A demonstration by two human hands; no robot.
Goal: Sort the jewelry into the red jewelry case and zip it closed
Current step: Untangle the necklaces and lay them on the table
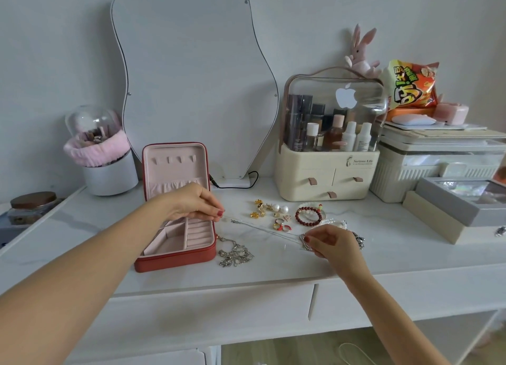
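Nearest, we see the right hand (pixel 332 242) pinching one end of a thin silver chain (pixel 262 228) on the white worktop (pixel 273 271). Our left hand (pixel 195 203) pinches the other end just above the open red jewelry case (pixel 175 197). Beyond, rings (pixel 282 225), earrings (pixel 269 208) and a red bead bracelet (pixel 308 216) lie scattered.

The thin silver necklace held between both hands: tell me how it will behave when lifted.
The thin necklace probably hangs limp, since it only runs straight pinched between left hand and right hand. Likely light; it may tangle like the chunky chain.
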